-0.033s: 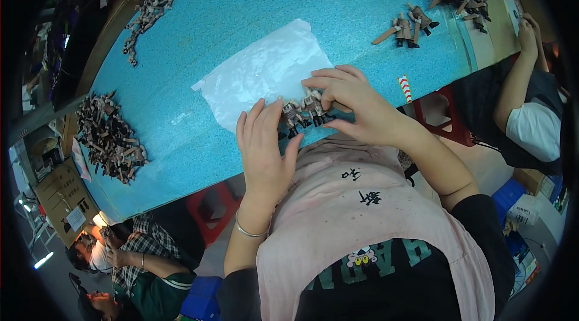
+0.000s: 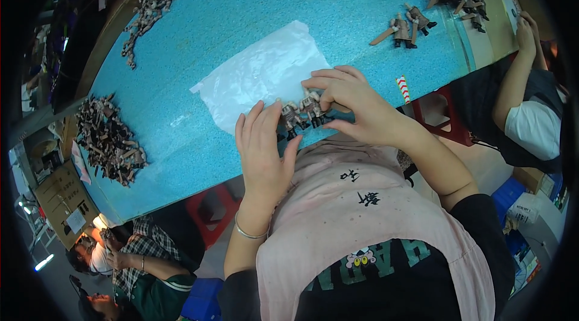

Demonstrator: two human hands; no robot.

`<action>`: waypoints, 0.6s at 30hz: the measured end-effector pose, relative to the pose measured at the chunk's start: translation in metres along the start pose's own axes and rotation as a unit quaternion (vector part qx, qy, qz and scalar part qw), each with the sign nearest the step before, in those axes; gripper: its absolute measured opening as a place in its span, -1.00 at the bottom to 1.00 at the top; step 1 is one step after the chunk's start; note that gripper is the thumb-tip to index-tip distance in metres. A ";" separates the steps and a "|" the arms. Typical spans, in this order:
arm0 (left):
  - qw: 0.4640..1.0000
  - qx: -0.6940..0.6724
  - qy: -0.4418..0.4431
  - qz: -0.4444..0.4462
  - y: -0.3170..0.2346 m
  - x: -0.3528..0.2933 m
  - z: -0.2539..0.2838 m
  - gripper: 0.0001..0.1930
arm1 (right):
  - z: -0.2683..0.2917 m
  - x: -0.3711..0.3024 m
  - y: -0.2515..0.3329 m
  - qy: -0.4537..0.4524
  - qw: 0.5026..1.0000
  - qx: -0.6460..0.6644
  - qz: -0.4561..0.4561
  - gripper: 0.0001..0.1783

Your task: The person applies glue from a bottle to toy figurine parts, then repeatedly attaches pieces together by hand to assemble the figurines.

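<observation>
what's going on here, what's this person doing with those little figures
A person is handling small toy figurines at the near edge of a blue tabletop. The left hand and right hand are on either side of at least two of them; how firmly each hand grips is hard to tell. A white plastic sheet lies just beyond, and a pile of similar dark and tan pieces sits at the left.

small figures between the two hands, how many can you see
2 in plain sight: one figure nearer the left hand, the other figure nearer the right hand. More may be hidden under either hand.
</observation>
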State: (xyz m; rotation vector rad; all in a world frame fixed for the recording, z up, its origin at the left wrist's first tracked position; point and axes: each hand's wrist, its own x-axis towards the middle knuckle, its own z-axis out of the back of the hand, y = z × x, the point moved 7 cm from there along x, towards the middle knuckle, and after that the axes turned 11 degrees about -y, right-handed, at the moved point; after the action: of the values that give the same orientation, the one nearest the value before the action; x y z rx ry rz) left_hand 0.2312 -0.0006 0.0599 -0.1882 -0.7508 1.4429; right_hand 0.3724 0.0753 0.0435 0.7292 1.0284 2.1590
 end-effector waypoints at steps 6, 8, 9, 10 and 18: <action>1.000 0.003 0.012 0.010 0.002 -0.004 0.003 -0.34 | 0.030 -0.004 -0.005 -0.035 0.999 0.023 0.009 -0.60; 1.000 0.010 0.012 0.009 0.000 -0.003 0.002 -0.34 | 0.062 -0.003 -0.016 -0.098 0.992 -0.083 0.013 -0.54; 1.000 0.012 0.012 0.010 0.000 -0.004 0.003 -0.34 | 0.072 0.001 -0.016 -0.097 0.992 -0.081 0.013 -0.54; 1.000 0.013 0.012 0.006 0.000 -0.003 0.002 -0.34 | 0.085 0.006 -0.018 -0.113 0.976 -0.184 0.006 -0.54; 1.000 0.000 0.014 -0.019 -0.014 0.006 -0.003 -0.31 | 0.106 0.010 -0.039 -0.049 0.938 -0.343 0.007 -0.61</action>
State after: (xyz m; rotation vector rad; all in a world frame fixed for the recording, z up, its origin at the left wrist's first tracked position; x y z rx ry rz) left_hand 0.2443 0.0036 0.0675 -0.1929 -0.7266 1.4019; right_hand 0.4518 0.1516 0.0719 0.4920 0.1717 2.2498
